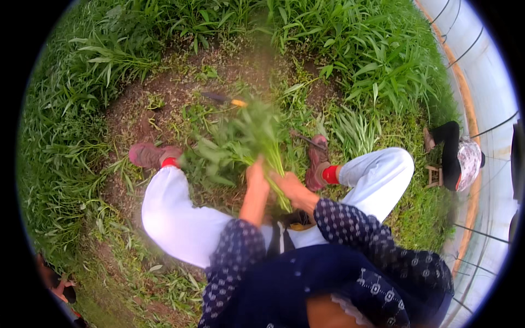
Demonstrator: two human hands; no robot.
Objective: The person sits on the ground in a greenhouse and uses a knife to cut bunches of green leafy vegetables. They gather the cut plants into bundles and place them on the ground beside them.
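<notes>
A bunch of long leafy green stems [275, 158] is between my hands, its cut ends pointing back toward my lap and its leaves away from me. My right hand [292, 189] closes around the lower stems. Just to its left, my left hand [256, 177] grips the bunch higher up; its fingers are partly hidden. The leafy tops are blurred. More blurred leaves [215, 158] spread left of the bunch, and I cannot tell whether they are held or lying down. Beyond the bunch, a knife-like tool with a yellow handle [239, 103] and dark blade [215, 97] lies on the soil.
My shoes [149, 156] stand apart on either side. Cut leafy stems [354, 129] lie beyond my right foot. Tall green plants [381, 53] ring the bare soil. At right, a person [467, 160] sits by a wooden stool [434, 176] near a plastic-sheet wall [488, 86]. Another person shows lower left.
</notes>
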